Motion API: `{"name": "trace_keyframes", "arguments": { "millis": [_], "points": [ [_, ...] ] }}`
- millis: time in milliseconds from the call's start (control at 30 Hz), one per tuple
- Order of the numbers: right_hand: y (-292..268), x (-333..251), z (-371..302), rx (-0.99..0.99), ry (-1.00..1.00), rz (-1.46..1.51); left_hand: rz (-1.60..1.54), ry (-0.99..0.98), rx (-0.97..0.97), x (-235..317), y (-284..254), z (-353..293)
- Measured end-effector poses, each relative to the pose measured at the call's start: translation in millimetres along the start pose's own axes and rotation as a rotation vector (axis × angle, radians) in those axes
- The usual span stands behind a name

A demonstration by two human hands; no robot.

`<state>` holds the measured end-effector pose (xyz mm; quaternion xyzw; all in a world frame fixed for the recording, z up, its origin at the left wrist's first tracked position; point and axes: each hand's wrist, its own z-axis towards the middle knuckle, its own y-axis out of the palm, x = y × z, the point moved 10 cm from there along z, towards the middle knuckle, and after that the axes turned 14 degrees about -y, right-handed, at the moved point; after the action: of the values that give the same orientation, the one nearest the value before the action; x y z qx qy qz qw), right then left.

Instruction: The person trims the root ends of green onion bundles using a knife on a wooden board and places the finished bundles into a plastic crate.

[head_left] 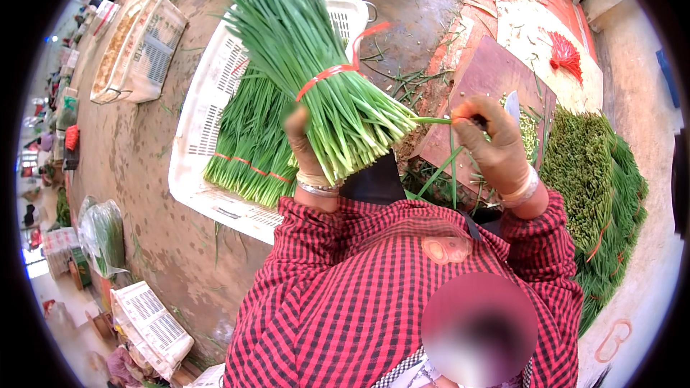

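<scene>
My left hand (302, 138) grips a thick bundle of green chives (316, 64) tied with a red band (327, 75). The bundle is held up, cut ends toward me and leaf tips fanning away over the crate. My right hand (494, 145) is closed around a small knife (512, 105), its blade pointing up. It also pinches a single green stalk (431, 120) that reaches to the bundle's cut end. Both arms wear red-and-black checked sleeves.
A white plastic crate (195, 129) on the ground holds more tied chive bundles (248, 147). A reddish wooden board (492, 71) lies beyond my right hand, a heap of chives (596, 186) at the right. Loose red bands (565, 53), a sack (140, 46) and another crate (152, 323) lie around.
</scene>
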<state>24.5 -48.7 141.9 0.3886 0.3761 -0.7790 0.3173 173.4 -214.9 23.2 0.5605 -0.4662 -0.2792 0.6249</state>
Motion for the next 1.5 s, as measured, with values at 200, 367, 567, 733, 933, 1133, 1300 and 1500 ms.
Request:
{"name": "trace_keyframes", "arguments": {
  "millis": [200,367,567,733,933,1133,1300,1500],
  "points": [
    [-71.5,77.2,-57.8,-0.069,0.201,-0.338,0.236,0.26,0.23,53.0,-2.1,-14.7],
    [-152.7,123.9,-149.3,0.067,0.449,-0.283,0.631,0.28,0.448,182.3,-66.8,-26.9],
    [-164.4,125.6,-207.9,-0.066,0.786,-0.393,0.846,-0.105,0.506,250.0,-51.9,-21.2],
    [-147.6,146.3,-238.6,-0.078,0.931,-0.27,1.022,-0.525,0.515,202.8,-146.1,-11.7],
    [-141.1,145.3,-219.8,-0.191,0.99,-0.353,1.221,-1.096,0.69,154.3,-298.2,-37.9],
    [-131.5,153.8,-202.8,-0.18,1.016,-0.355,1.738,-0.64,0.945,173.9,-273.0,-2.8],
    [-110.4,151.4,-193.5,-0.255,1.01,-0.392,2.119,-0.531,1.197,155.0,-250.2,8.1],
    [-89.7,159.4,-186.8,-0.355,1.006,-0.461,2.226,-0.314,1.377,152.3,-246.2,-1.4]
  ]
}}
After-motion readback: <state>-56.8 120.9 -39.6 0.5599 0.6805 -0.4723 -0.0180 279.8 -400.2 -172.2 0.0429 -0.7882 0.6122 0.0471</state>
